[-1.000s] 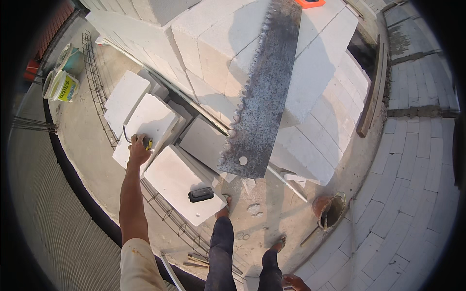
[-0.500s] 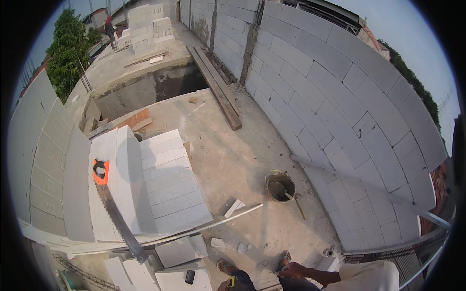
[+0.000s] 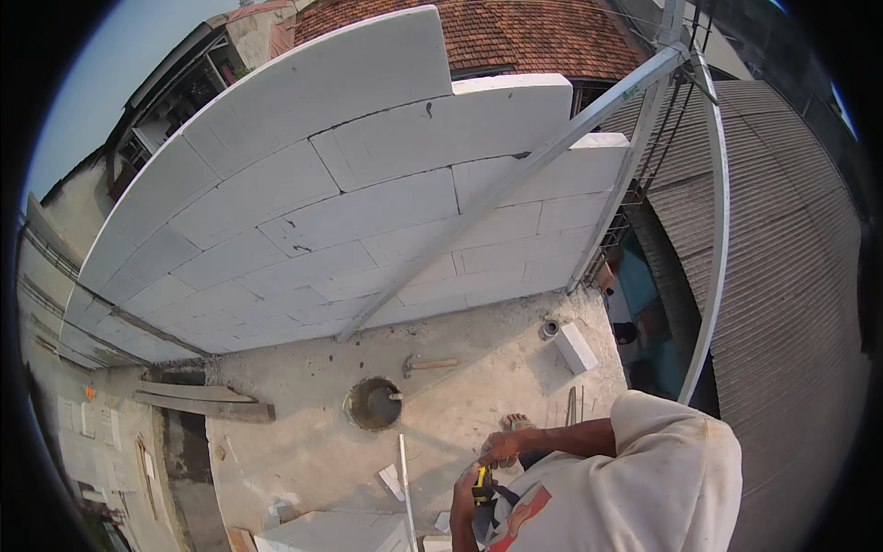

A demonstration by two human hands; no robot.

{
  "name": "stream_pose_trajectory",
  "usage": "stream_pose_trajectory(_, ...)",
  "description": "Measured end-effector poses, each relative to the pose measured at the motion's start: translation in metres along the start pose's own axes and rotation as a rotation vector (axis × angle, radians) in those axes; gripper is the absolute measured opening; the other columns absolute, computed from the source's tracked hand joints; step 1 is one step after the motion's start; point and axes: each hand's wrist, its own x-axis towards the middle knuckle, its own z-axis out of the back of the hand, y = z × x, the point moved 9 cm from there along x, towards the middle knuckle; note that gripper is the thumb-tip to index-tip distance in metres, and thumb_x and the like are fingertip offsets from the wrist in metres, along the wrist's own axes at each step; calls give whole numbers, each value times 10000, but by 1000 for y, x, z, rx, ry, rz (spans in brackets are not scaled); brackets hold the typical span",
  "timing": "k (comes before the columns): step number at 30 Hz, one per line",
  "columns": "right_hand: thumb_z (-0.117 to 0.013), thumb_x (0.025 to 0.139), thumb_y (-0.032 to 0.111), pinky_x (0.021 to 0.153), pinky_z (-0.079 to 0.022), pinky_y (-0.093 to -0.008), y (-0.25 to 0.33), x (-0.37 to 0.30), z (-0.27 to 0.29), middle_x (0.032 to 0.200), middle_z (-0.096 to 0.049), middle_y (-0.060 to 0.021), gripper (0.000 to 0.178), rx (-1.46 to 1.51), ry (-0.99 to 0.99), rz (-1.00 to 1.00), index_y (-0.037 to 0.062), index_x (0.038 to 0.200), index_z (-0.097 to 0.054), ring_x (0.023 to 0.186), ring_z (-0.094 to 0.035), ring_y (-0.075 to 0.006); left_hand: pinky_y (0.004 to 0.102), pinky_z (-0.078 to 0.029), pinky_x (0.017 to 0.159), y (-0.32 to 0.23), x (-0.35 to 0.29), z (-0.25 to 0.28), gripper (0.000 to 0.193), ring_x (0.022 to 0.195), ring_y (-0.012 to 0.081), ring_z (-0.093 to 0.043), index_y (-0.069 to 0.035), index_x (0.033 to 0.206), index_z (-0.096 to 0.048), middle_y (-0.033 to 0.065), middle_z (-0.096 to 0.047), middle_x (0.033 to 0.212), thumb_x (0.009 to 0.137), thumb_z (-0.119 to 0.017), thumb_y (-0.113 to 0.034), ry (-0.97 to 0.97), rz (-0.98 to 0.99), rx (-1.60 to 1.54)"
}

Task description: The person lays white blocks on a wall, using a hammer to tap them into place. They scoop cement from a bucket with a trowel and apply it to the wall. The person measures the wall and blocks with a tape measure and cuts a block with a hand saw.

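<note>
A yellow-and-black tape measure (image 3: 482,486) is in my left hand (image 3: 465,485), held close in front of my body with the fingers wrapped round it. Just above it is my right hand (image 3: 499,448), its fingers bent and drawn together next to the tape measure. What those fingers pinch, if anything, is too small to make out. My right forearm comes out of a cream sleeve from the right. One sandalled foot (image 3: 517,422) shows beyond the hands.
A white block wall (image 3: 368,212) rises ahead, with a slanting metal brace (image 3: 497,193) against it. On the concrete floor are a bucket (image 3: 361,416), a hammer (image 3: 430,364), a white block (image 3: 576,349), a pipe stub (image 3: 549,329) and a long pale strip (image 3: 406,478). Planks (image 3: 204,402) lie by a floor opening (image 3: 189,460).
My view has swung right, toward the wall and the roofs beyond. My hands, apart before, are now together at the tape measure. The saw and stacked blocks at left are out of view.
</note>
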Motion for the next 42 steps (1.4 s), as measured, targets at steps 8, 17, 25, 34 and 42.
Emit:
stream_pose_trajectory(8,-802,972,321,596,-496,-270,12,-49,91,780,-638,20,239,534,-175,166,87,971,-750,653,-578,-95,293,-552,799,-144,63,-108,615,900,158,-689,2,1540,-498,116,-685,1151,1092,-603,-407,227,4,493)
stream_pose_trajectory(17,-750,962,90,611,-520,-320,-2,-170,239,741,-587,-9,79,1117,-766,594,28,934,-711,633,-558,-130,389,-495,1042,-226,100,-100,656,1158,254,-650,-36,1492,-560,155,-647,1297,960,-731,-379,306,-79,1140)
stream_pose_trajectory(25,-752,999,200,715,-573,-318,-1,-402,396,910,-665,-41,204,1209,-1289,1242,52,1069,-631,735,-650,-135,441,-443,1146,-321,102,-145,511,1305,356,-593,-23,1379,-645,201,-614,1369,899,-779,-138,250,-756,1257)
stream_pose_trajectory(34,-737,998,311,563,-539,-310,108,-447,499,817,-649,-77,320,862,-1378,1229,10,1013,-628,652,-639,-127,461,-432,1131,-379,160,-274,506,1289,345,-570,22,1411,-600,204,-591,1370,934,-739,-74,-1,-985,1400)
stream_pose_trajectory(42,-727,925,370,731,-554,-465,134,-487,584,825,-699,-178,391,552,-1574,1089,-9,953,-633,761,-695,-311,506,-446,1122,-410,194,-350,574,1314,412,-543,24,1431,-598,257,-562,1390,886,-771,-24,-200,-1123,1504)
